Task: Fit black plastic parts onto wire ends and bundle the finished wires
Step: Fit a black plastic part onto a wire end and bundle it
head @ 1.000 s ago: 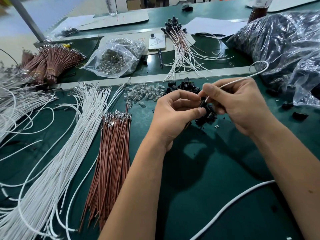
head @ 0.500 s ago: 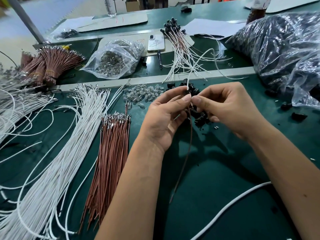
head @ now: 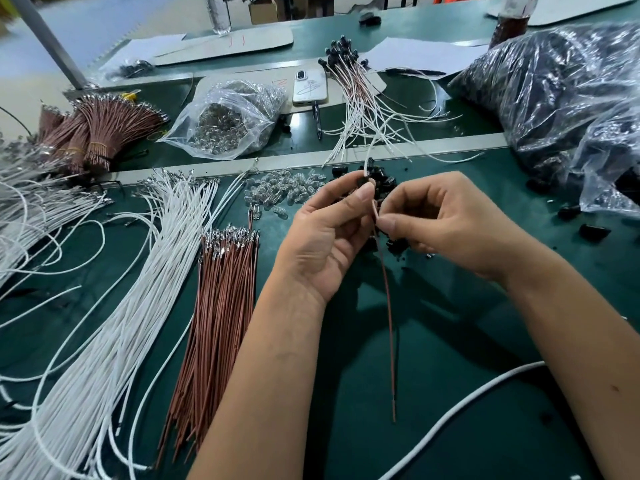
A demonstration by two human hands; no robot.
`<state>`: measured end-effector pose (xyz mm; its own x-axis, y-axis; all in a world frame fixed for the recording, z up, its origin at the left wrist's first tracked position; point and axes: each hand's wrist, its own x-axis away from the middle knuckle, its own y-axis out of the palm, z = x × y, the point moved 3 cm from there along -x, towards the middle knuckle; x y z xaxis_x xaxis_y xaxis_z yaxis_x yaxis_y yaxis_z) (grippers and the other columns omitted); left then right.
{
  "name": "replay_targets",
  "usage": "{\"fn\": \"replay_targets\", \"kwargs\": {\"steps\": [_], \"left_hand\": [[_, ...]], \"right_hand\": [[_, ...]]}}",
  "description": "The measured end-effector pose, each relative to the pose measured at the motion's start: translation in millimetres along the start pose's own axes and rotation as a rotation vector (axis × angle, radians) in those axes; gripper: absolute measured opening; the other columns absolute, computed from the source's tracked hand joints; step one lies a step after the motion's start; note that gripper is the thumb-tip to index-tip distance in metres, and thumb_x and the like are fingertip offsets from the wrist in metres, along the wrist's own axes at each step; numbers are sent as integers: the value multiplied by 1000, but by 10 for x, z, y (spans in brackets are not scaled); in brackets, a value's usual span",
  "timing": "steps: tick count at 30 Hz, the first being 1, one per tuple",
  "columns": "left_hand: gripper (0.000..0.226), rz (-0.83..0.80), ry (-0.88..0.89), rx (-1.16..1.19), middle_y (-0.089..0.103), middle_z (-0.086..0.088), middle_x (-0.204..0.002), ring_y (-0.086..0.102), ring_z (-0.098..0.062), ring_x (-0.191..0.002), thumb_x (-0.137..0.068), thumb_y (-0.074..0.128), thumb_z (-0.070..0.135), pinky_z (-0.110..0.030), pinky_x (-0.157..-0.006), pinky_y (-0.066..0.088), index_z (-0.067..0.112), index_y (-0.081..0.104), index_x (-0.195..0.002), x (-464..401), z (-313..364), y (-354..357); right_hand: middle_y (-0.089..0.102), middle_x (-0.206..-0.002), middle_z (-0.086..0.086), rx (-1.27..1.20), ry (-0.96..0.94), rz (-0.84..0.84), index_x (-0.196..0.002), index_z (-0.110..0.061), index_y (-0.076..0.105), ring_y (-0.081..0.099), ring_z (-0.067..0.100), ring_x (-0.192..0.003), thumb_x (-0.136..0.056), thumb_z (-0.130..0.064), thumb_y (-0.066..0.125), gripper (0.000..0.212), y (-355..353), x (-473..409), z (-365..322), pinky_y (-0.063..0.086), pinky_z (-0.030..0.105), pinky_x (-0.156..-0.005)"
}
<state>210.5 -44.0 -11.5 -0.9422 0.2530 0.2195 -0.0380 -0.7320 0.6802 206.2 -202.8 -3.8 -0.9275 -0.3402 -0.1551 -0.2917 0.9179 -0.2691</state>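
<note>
Two bare hands work a wire over a green workbench (head: 450, 341).

The left hand (head: 325, 233) pinches a black plastic part (head: 364, 180) at thumb and forefinger; the right hand (head: 446, 220) pinches a brown wire (head: 388, 306) hanging below. Loose white wires (head: 114, 306) lie left.
</note>
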Motion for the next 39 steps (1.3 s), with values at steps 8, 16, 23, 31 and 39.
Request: {"fn": "replay_targets", "kwargs": {"steps": [8, 16, 23, 31, 39], "left_hand": [[16, -47, 44, 25, 74, -3, -80, 68, -13, -63, -69, 72, 7, -20, -59, 56, 13, 73, -84, 8, 41, -7], [20, -43, 78, 61, 74, -4, -80, 70, -13, -68, -70, 71, 7, -19, -61, 57, 11, 67, -90, 9, 57, 7], [19, -62, 134, -107, 72, -4, -77, 69, -15, -65, -64, 74, 6, -25, -65, 57, 13, 70, -82, 30, 49, 18], [16, 18, 134, -1, 72, -5, -79, 69, -14, -68, -65, 75, 5, -20, -65, 55, 13, 71, -78, -13, 65, -36], [19, 119, 174, -285, 70, -6, -75, 66, -20, -68, -81, 73, -8, -28, -66, 57, 10, 68, -84, -36, -6, -71]], "right_hand": [[59, -61, -2, -155, 145, -473, -88, -6, 75, 41, 6, -45, -92, -25, 77, 20, 110, 123, -57, 31, 14, -39], [59, -56, 7, -73, 225, -678, -85, -9, 81, 44, 2, -39, -94, -18, 73, 15, 140, 182, -37, 33, 14, -35], [65, -66, 9, -172, 201, -251, -87, -5, 78, 49, 5, -45, -90, -31, 71, 28, 142, 46, 19, 33, 16, -34], [71, -72, 8, -34, 271, -768, -91, -11, 81, 56, 6, -51, -96, -23, 70, 17, 217, 187, 42, 41, 16, -38], [64, -61, 9, -181, 189, -25, -84, -2, 77, 48, 6, -45, -84, -32, 73, 30, 134, -32, 121, 36, 18, -35]]}}
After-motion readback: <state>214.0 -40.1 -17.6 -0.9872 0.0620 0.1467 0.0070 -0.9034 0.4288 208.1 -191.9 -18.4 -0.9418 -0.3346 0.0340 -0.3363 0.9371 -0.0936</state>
